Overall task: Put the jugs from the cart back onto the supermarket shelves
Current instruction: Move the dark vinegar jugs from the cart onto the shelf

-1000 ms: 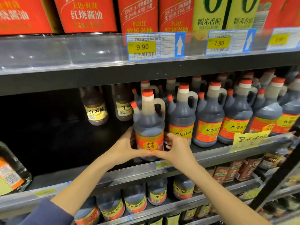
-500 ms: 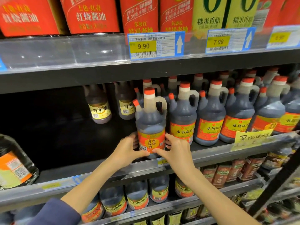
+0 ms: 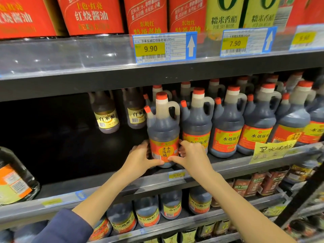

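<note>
Left hand: Our left hand (image 3: 140, 157) holds the jug (image 3: 163, 127) low on its left side. The thumb lies across the front, under the label. The fingers curl round the side.
Right hand: Our right hand (image 3: 193, 155) holds the same jug low on its right side. Its thumb points in under the label too, and the two thumb tips are close together. The fingers curl round the back.
Jug: We see it upright, full of dark stuff, with a red cap, a small red spout and a handle on its right. It is at the front of the shelf (image 3: 122, 185). Our hands hide its bottom, so we cannot tell if it stands there.
Row: A row of jugs (image 3: 226, 127) of the same kind stands just to the right. The nearest one is right beside ours.
Bottles: Two brown bottles (image 3: 105, 116) stand farther back on the left.
Note: A yellow note (image 3: 273, 149) with writing hangs on the shelf edge to the right.
Clear jug: A big clear jug (image 3: 15, 181) stands far to the left on our shelf.
Tags: Above us we read price tags, 9.90 (image 3: 164, 48) and 7.90 (image 3: 245, 42).
Top: Red bottles (image 3: 91, 16) stand over the tags.
Below: More dark jugs (image 3: 147, 213) stand on the shelf under ours.
Sleeve: Our left arm wears a blue sleeve (image 3: 64, 227).
</note>
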`<control>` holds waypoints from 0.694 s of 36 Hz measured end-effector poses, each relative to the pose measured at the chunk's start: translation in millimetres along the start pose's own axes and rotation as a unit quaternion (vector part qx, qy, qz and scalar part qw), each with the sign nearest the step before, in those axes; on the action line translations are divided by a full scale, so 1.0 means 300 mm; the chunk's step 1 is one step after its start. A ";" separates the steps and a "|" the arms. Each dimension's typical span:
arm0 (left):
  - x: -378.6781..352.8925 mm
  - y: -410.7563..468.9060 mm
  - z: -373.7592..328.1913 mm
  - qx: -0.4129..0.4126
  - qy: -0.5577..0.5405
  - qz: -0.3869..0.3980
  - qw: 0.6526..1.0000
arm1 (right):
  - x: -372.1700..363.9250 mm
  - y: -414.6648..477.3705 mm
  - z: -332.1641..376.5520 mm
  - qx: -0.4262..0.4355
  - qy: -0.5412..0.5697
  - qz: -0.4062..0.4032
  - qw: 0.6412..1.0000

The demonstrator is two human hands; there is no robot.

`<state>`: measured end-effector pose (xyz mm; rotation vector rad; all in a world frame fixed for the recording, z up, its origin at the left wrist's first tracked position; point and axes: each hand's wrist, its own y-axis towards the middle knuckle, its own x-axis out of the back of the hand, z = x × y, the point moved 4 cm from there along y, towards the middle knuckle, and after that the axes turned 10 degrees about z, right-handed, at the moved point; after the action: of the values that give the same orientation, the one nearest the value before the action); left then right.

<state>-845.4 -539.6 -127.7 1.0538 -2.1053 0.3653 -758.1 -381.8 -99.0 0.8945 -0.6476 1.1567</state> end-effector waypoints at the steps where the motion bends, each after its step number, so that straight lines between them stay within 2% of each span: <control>1: -0.005 0.001 0.001 0.004 0.003 -0.006 1.000 | 0.001 0.003 -0.005 -0.002 0.008 0.000 1.000; 7: -0.018 0.003 -0.010 0.011 0.014 -0.023 1.000 | -0.007 0.003 -0.019 0.005 0.040 -0.007 0.999; 13: -0.004 -0.001 -0.017 0.008 0.028 -0.003 1.000 | -0.019 -0.021 -0.028 0.023 0.081 -0.059 0.995; 17: 0.014 0.002 -0.004 0.035 0.035 0.024 0.998 | -0.034 -0.040 -0.029 0.032 0.051 -0.115 0.992; 25: 0.018 0.027 -0.020 0.039 -0.035 0.077 0.996 | -0.069 -0.040 0.005 0.020 -0.043 -0.113 0.992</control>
<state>-850.9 -534.6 -119.1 0.9631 -2.2579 0.4962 -752.7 -395.0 -118.3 1.0288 -0.5778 0.9341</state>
